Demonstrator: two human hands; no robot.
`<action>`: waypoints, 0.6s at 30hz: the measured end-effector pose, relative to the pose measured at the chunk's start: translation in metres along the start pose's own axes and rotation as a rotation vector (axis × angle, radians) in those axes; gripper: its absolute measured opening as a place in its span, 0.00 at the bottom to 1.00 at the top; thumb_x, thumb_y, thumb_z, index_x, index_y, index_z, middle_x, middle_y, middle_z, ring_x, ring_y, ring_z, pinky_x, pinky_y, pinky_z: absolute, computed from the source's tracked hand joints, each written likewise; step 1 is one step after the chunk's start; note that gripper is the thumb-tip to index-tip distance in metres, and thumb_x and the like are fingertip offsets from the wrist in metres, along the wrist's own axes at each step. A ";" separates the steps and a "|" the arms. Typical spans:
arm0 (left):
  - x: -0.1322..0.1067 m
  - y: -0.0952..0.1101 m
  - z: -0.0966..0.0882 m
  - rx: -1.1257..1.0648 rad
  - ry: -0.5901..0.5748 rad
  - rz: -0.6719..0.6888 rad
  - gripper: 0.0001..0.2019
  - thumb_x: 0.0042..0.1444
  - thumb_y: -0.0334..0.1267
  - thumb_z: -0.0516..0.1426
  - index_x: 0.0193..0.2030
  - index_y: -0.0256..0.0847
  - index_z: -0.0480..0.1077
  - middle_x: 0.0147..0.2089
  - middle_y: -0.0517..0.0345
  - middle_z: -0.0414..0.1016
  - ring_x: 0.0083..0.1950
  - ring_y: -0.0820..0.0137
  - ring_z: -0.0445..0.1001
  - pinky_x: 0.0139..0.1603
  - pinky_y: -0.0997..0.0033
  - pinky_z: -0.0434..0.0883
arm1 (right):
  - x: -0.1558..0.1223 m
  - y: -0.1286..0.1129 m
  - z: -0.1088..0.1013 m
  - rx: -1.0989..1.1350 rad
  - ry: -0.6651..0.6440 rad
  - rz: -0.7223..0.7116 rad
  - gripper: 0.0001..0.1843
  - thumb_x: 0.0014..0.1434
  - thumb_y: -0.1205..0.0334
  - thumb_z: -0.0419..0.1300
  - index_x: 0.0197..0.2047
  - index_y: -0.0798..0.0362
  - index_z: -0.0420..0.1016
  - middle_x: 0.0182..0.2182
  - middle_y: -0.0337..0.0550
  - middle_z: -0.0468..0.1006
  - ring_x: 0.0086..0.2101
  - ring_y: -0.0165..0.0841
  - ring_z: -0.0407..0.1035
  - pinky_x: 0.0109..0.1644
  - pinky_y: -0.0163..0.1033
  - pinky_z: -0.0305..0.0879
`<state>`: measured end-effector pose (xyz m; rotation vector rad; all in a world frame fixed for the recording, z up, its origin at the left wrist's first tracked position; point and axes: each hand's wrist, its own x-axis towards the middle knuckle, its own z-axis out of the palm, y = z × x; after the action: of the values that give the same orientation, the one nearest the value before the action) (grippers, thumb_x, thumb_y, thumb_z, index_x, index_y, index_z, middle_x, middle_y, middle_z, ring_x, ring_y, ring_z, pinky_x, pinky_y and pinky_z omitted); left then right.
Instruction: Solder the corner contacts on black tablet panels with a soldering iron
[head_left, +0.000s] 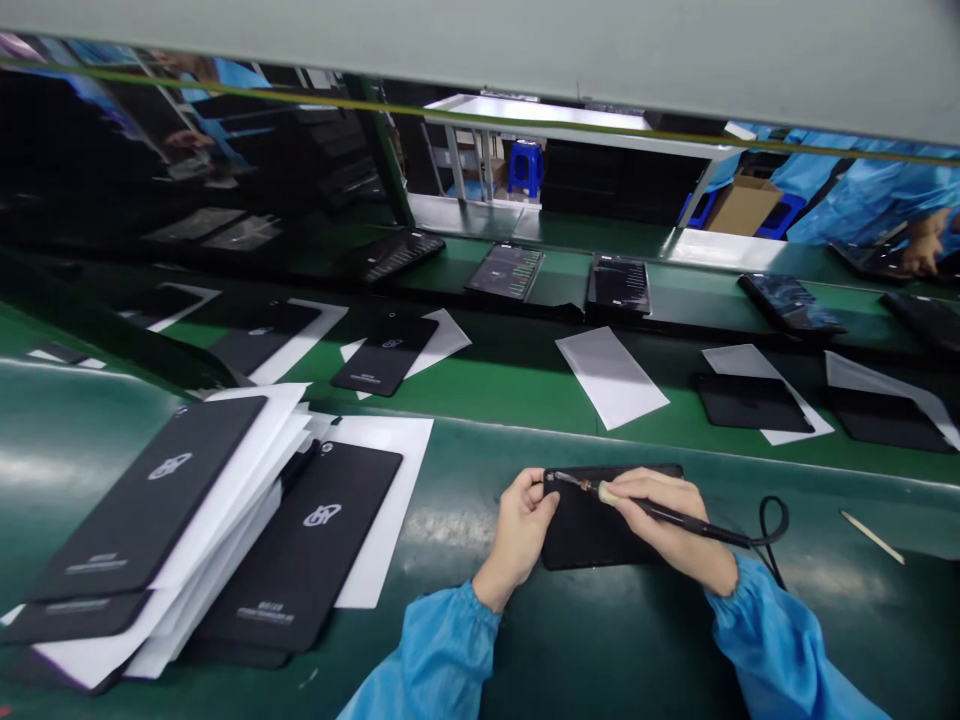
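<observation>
A black tablet back cover (pixel 592 535) lies on the green bench in front of me. My left hand (pixel 521 525) is closed on its upper left corner, thumb on top and fingers at the edge. My right hand (pixel 671 515) grips a soldering iron (pixel 652 510) like a pen. The iron's tip points left and reaches the same corner, close to my left fingertips; whether it touches the surface I cannot tell. A dark cord loops away from the iron's rear end. My right hand and the iron hide part of the cover.
Black covers with white sheets are stacked (pixel 161 500) at the left. Beyond the bench, more covers (pixel 386 355) and white sheets (pixel 611 378) lie on a green strip, with tablets (pixel 506 272) behind. A thin wooden stick (pixel 872 537) lies right. A co-worker's hand (pixel 926 243) is far right.
</observation>
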<state>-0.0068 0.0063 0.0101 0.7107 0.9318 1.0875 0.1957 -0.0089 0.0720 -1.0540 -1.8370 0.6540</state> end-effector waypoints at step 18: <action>0.000 -0.002 0.000 0.010 -0.002 0.007 0.13 0.49 0.38 0.66 0.39 0.38 0.69 0.30 0.56 0.81 0.28 0.71 0.77 0.31 0.76 0.71 | -0.006 -0.001 0.012 -0.003 0.037 0.026 0.08 0.62 0.66 0.62 0.42 0.49 0.83 0.36 0.43 0.84 0.36 0.34 0.79 0.42 0.38 0.77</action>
<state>-0.0066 0.0057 0.0087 0.7234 0.9342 1.0892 0.1858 -0.0148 0.0643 -1.0873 -1.7960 0.6434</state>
